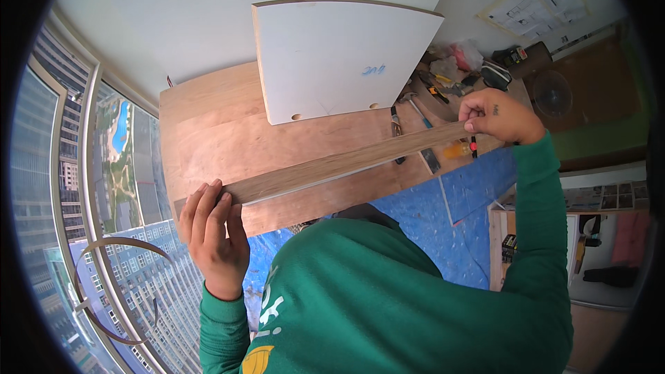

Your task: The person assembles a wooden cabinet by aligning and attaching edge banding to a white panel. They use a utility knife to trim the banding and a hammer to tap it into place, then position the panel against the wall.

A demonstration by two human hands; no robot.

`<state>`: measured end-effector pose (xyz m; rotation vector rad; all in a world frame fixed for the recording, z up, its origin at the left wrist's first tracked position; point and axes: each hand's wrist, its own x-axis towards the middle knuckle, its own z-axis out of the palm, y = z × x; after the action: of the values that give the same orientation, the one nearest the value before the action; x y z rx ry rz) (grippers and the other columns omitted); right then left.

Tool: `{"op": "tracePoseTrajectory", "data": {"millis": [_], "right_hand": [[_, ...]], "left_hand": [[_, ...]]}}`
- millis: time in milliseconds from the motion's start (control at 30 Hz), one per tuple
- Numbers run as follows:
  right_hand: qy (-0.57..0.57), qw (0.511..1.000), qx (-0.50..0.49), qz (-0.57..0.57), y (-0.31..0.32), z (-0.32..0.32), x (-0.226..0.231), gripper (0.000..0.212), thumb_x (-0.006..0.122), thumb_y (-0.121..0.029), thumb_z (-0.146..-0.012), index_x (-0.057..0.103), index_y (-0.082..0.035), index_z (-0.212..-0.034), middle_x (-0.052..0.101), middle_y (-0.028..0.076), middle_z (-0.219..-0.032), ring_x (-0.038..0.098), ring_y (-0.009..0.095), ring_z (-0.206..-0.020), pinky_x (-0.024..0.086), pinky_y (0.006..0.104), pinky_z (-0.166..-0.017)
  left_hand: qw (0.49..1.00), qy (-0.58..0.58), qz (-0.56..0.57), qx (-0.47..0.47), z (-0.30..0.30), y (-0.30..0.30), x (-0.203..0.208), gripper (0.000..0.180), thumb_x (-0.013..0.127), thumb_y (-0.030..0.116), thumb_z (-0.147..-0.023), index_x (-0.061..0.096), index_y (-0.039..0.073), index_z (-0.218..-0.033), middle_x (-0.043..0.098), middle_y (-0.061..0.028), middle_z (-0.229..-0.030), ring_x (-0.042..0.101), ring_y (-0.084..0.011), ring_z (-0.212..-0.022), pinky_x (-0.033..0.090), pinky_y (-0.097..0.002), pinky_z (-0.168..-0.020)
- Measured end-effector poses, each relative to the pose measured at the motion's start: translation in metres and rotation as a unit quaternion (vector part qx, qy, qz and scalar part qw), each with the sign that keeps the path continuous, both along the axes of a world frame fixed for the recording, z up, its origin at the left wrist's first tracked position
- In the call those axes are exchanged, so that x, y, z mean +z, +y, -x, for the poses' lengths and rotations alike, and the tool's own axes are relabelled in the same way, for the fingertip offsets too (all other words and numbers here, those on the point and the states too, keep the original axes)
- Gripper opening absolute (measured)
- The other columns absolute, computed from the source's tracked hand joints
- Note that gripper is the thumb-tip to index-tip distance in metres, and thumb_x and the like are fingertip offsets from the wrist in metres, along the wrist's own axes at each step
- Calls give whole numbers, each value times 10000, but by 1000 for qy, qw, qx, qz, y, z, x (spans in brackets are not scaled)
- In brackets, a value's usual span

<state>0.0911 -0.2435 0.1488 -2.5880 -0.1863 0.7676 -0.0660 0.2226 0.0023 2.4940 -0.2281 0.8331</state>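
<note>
Wood-grain strip (346, 163), pale along its lower edge, spans diag. btwn the two hands above the front part of a plywood worktop (201, 125), R end higher in view. L hand (220, 242): fingers nearly straight, slightly apart, laid over the strip's L end; thumb hidden, so can't tell if it grips. R hand (502, 119): closed in a pinch, thumb & fingertips holding the strip's R end. Behind the strip, a white panel (339, 55) w/ two round holes nr its lower edge stands on the worktop. To its R: misc. tools, incl. one w/ blue handle (421, 115). Blue sheet (415, 208) covers the floor; curled band (128, 241) nr the window, far L.
</note>
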Motion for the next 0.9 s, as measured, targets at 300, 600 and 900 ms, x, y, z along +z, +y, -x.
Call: {"op": "tracePoseTrajectory", "data": {"millis": [300, 600, 900], "right_hand": [[46, 991, -80, -98, -32, -4, -25, 80, 766, -69, -917, 699, -27, -929, 676, -8, -797, 593, 60, -685, 477, 262, -620], [62, 979, -124, -149, -43, -2, -32, 85, 761, -68, -929, 691, -34, -965, 637, -26, -778, 567, 52, -668, 457, 233, -603], [57, 975, -136, -168, -47, 1, -39, 100, 756, -105, -939, 674, -55, -966, 610, -44, -773, 556, 46, -667, 440, 225, -607]], "left_hand": [[1000, 0, -1, 1, 0, 1, 1, 216, 795, -8, -890, 717, 28, -1088, 759, -151, -1275, 690, -380, -1225, 504, -479, -1068], [1000, 4, 4, 0, -1, 0, 2, 210, 783, -45, -888, 729, 4, -1084, 762, -166, -1259, 692, -386, -1224, 529, -485, -1067], [1000, 25, 0, 0, -1, 1, 6, 315, 869, 33, -818, 715, 41, -1093, 751, -140, -1283, 678, -375, -1235, 510, -496, -1072]]}}
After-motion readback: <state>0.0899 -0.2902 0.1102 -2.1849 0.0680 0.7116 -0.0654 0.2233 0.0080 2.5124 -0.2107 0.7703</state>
